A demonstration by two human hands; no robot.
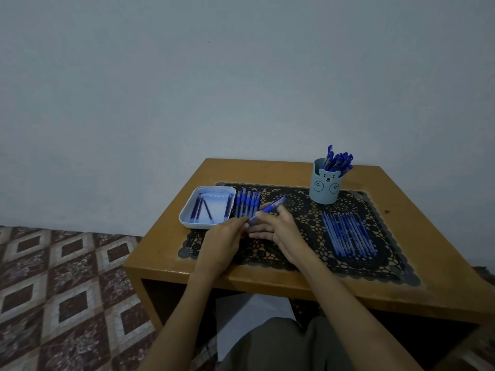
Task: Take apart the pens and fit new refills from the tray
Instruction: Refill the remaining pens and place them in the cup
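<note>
A smooth tan wooden bench (267, 170) is being covered over most of its top by a black lace mat (302, 207) of round openwork with a scalloped border. At the mat's far left corner a pale plastic tray (187, 219), rectangular with rounded corners and a raised rim, is being occupied by a few thin dark refills (199, 207) lying loose, some slanted. On the mat's left part, just beside the tray, a row of pens (247, 203) with clear barrels and blue grips is being kept side by side, lengthwise away from the person. At the mat's far right corner a pale blue round cup (325, 187) with a bear face is being filled by a bunch of capped pens (337, 159) standing tilted. On the mat's right half a set of slim blue tubes (348, 234) is being laid out in a close parallel row. Above the mat's left-centre one pen (267, 209), clear-bodied with a blue grip section, is being held off the surface at a slant, its far end raised to the right. Its near, lower end is being pinched by the curled fingers of the left hand (222, 242). Its middle is being gripped between thumb and forefinger of the right hand (278, 228), whose other fingers are being kept loosely extended beneath. Whether the pen's parts are being separated cannot be told through the blur. Left of the mat, below the bench, a floor (53, 277) of diamond-patterned tiles is being shown.
</note>
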